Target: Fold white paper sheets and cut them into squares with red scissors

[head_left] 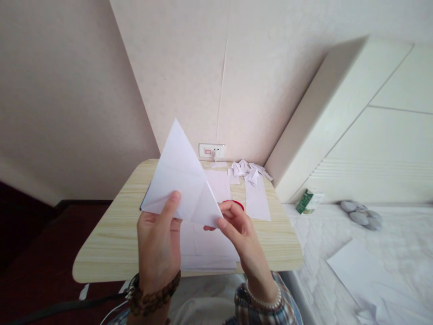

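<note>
A sheet of white paper folded into a triangle [181, 171] is held up over the table, its point upward. My left hand [160, 234] grips its lower left part, the thumb lying on the front face and the fingers behind. At the lower right corner, my right hand [238, 230] pinches the paper between thumb and fingers. Creases cross the lower part of the triangle. Beneath my hands lies a stack of white paper [209, 250]. A red curved object [238, 204] shows partly behind my right hand.
Several small folded paper pieces [248, 171] lie at the back right of the wooden table [111, 234]. A wall socket [212, 150] holds a plug. On the bed [399, 225] are paper sheets [358, 266], a green box [304, 201] and a grey object [361, 215].
</note>
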Available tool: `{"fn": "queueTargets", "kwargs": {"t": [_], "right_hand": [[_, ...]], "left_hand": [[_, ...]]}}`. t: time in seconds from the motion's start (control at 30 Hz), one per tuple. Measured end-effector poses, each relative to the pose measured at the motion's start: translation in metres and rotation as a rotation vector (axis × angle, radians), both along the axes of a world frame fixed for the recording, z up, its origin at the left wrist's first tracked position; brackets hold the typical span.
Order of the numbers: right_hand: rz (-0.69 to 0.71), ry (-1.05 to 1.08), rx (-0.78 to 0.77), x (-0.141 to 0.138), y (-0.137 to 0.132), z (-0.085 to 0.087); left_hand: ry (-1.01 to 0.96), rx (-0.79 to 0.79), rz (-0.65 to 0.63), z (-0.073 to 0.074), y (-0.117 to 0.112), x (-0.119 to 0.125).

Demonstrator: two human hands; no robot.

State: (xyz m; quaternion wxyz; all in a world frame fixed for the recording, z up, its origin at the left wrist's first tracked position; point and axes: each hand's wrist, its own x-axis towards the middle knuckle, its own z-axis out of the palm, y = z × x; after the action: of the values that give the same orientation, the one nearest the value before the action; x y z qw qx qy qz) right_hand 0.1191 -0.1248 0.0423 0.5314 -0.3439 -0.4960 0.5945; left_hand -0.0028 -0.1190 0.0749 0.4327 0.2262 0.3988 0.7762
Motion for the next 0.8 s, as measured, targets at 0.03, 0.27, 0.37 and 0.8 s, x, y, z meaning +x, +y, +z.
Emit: {"fn": "queueTargets", "kwargs": {"t": [0.03, 0.27, 0.37, 0.8], "right_hand": [[-0.008, 0.000, -0.017, 0.000, -0.001, 0.001], [-0.273, -0.044, -0.018, 0.011, 0.003, 0.005], [-0.359, -0.019, 0.008, 0.016, 0.009, 0.007], [-0.336, 0.069, -0.120, -0.008, 0.006, 0.012]], "left_hand": [[-0.003, -0.018, -0.032, 0.001, -0.001, 0.000], [-0.013, -0.205, -0.159, 0.000, -0.004, -0.002], [0.031, -0.207, -0.253, -0.003, -0.003, -0.005], [0.163, -0.257, -0.264, -0.011, -0.002, -0.004]]}}
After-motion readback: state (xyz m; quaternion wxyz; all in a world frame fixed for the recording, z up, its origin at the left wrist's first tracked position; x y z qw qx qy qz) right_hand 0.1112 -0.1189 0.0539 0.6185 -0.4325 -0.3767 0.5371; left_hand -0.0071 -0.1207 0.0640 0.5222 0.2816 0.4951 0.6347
